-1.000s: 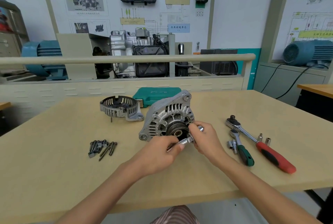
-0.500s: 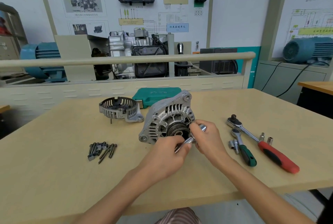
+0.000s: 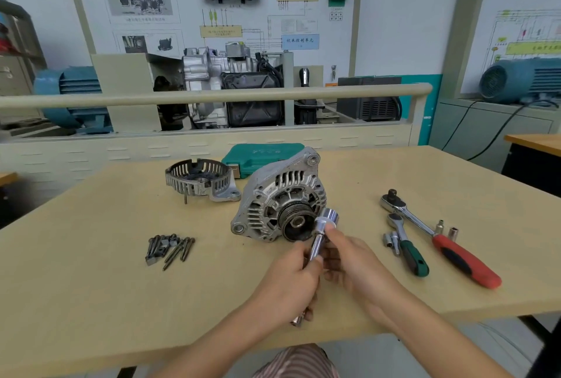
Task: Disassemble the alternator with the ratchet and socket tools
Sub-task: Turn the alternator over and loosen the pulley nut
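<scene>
With your left hand (image 3: 291, 283) gripping the extension bar (image 3: 315, 245) and your right hand (image 3: 349, 259) pinching the socket (image 3: 329, 216), square it onto the pulley (image 3: 296, 222) nut at the alternator (image 3: 279, 195)'s 5 o'clock.

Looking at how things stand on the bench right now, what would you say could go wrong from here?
1. Both the left hand and the right hand hold the socket and extension bar, so nothing steadies the alternator, which stands tilted on its edge and might roll or tip.
2. The socket sits beside the pulley, not squarely on it; turning it misaligned could make it slip.
3. The loose bolts and small sockets could get knocked off the table.
</scene>
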Motion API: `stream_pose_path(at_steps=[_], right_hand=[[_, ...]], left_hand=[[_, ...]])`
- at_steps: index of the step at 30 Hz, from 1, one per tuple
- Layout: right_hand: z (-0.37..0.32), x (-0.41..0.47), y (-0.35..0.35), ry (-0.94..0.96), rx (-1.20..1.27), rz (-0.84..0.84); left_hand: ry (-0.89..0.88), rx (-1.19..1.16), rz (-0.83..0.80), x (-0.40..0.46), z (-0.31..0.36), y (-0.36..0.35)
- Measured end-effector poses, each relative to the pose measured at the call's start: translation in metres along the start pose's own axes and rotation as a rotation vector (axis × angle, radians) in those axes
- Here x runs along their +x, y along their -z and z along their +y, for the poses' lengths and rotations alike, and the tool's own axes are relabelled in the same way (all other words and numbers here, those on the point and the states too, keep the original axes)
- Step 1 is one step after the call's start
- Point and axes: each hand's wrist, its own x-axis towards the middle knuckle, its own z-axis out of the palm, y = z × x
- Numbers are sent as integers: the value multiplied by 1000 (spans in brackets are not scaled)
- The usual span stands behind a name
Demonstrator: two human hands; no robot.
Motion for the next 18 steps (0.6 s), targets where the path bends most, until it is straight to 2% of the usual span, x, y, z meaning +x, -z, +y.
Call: stream_pose_path(at_steps=[2, 6, 8, 10, 15, 18], right_hand=[[-3, -1, 3, -33, -53, -17], [-5, -8, 0, -93, -3, -111], [-5, -10, -3, -141, -35, -144], [-8, -8, -7, -161, -65, -138], [-11, 7, -11, -151, -94, -169], [-13, 18, -5, -155, -94, -33]], left_hand=[[42, -72, -25, -5, 1, -3], [207, -464, -120, -16, 9, 0], [254, -574, -189, -20, 11, 4], [278, -629, -203, -21, 11, 9], [323, -734, -120, -17, 6, 26], [337, -740, -76, -15, 4, 32]])
